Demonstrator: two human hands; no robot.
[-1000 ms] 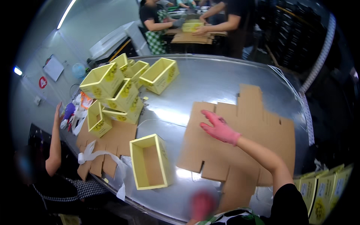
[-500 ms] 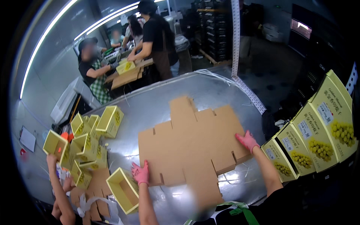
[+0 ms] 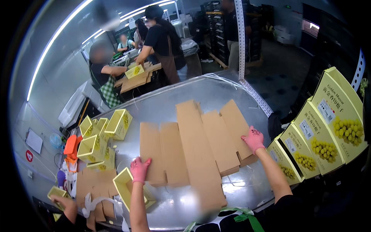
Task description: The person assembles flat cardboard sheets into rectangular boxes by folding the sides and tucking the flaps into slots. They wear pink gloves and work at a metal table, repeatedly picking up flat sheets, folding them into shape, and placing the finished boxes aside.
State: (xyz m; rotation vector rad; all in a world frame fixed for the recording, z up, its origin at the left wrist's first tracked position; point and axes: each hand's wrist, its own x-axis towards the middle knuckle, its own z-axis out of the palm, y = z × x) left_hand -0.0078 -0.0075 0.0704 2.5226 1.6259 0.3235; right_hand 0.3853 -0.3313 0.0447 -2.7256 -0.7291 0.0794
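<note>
A green ribbon [image 3: 243, 217] shows at the lower edge, on the wearer's front. Just beyond it, flattened brown cardboard [image 3: 198, 143], creased into long panels, lies on the metal surface [image 3: 164, 111] between the two pink-gloved hands. The left hand [image 3: 139, 169] is at its left edge, thumb spread away from the fingers; the right hand [image 3: 254, 140] is at its right edge, thumb and fingers also apart. How firmly either one presses is hard to tell from above.

An open yellow box [image 3: 123, 186] stands partly behind the left forearm. At the lower left, another person's hand [image 3: 65, 204] is on a smaller-looking yellow box [image 3: 57, 191]. Yellow cartons [image 3: 309, 137] printed with grapes line the right side. Farther left, open yellow boxes [image 3: 92, 149] are piled near an orange item [image 3: 72, 146].

White straps [image 3: 228, 83] lie along the far edge. Beyond, people stand around another yellow box [image 3: 134, 72], with dark stacked crates [image 3: 216, 36] behind.
</note>
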